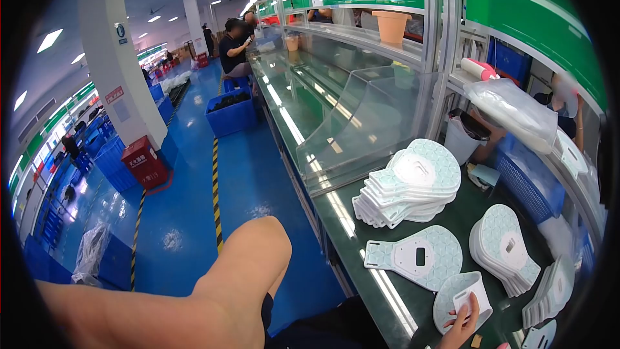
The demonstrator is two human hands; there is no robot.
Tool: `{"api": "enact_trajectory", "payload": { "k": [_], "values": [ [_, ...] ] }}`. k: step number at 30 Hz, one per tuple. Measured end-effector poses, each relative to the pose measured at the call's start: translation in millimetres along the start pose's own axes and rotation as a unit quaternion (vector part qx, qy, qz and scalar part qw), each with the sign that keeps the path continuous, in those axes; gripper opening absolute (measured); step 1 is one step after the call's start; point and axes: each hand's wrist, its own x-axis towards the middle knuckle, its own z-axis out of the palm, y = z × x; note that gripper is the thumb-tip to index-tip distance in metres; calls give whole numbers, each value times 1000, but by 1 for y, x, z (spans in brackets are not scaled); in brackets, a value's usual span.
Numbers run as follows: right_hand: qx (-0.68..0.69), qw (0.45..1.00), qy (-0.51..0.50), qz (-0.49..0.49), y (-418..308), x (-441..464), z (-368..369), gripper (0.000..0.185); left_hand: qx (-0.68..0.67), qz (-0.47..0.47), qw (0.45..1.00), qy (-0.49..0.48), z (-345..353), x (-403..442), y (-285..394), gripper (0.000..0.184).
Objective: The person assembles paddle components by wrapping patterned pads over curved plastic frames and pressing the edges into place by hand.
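My right hand (464, 322) is at the bottom right, its fingers closed on the white edge of a pale green and white plastic panel (447, 297), which looks tilted or curved. Beside it lies a similar rounded panel (445, 242) with a narrower white end and a dark rectangular opening. Behind that rises a tall stack of such panels (413, 181); smaller stacks stand to the right (505, 249) and lower right (550, 291). A bare, bent arm, apparently my left, crosses the lower left with its elbow forward. My left hand is outside the picture.
A clear plastic guard (371, 116) stands on the green worktop (361, 216). Metal posts (442, 32) and a shelf carry an orange pot (391, 26) and a plastic bag (510, 105). Blue crates (231, 114) stand on the aisle floor. A person (232, 52) sits further along the line.
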Motion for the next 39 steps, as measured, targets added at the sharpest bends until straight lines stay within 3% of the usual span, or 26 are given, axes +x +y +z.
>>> {"api": "enact_trajectory", "payload": {
  "k": [11, 18, 19, 20, 21, 22, 24, 27, 28, 29, 32, 34, 35, 36, 38, 39],
  "values": [
    [18, 999, -27, 25, -6, -1, 3, 33, -14, -1, 1000, 9, 21, 1, -16, 43],
    [0, 1000, -19, -7, -2, 2, 1, 33, -11, 10, 1000, 25, 32, 7, -17, 46],
    [-2, 1000, -15, -7, -3, 1, 1, 32, 97, -54, 992, 52, 47, 7, -45, 53],
    [-6, 1000, -18, -4, -3, 2, 1, 32, 100, -100, 985, 96, 57, 10, -77, 49],
    [-12, 1000, -25, 10, -2, 2, 0, 32, -36, -260, 959, 108, 37, 17, -101, 47],
    [-22, 999, -33, 25, -1, 2, -1, 32, -332, -421, 839, 95, 19, 33, -93, 40],
    [-28, 999, -32, 34, 2, 2, -1, 32, -645, -282, 708, 54, 16, 32, -78, 36],
    [-15, 1000, -19, 3, 10, 3, 0, 33, -721, -142, 675, -66, 16, 19, -34, 44],
    [-15, 1000, -17, -5, -39, -4, 14, 33, -724, -119, 672, -94, 14, 14, -27, 49],
    [-17, 1000, -16, -14, 5, 5, 0, 33, -725, -111, 674, -89, 16, 8, -23, 49],
    [-14, 999, -28, 15, 7, 4, -1, 33, -775, -123, 600, -156, 44, -13, -19, 69],
    [-28, 999, -18, -6, 10, 3, -3, 33, -761, -284, 571, -120, 70, -57, -21, 80],
    [-30, 999, -25, -1, 8, 1, -3, 33, -700, -377, 586, -155, 85, -89, -28, 68],
    [-34, 999, -12, -18, 1, 1, 0, 33, -601, -542, 558, -185, 97, -128, -25, 63],
    [-36, 999, 1, -31, -5, -3, 0, 33, -507, -533, 624, -263, 135, -202, -26, 47],
    [-43, 999, -9, -13, -9, -4, -1, 33, -459, -571, 604, -315, 147, -233, -17, 42]
  ]
}}
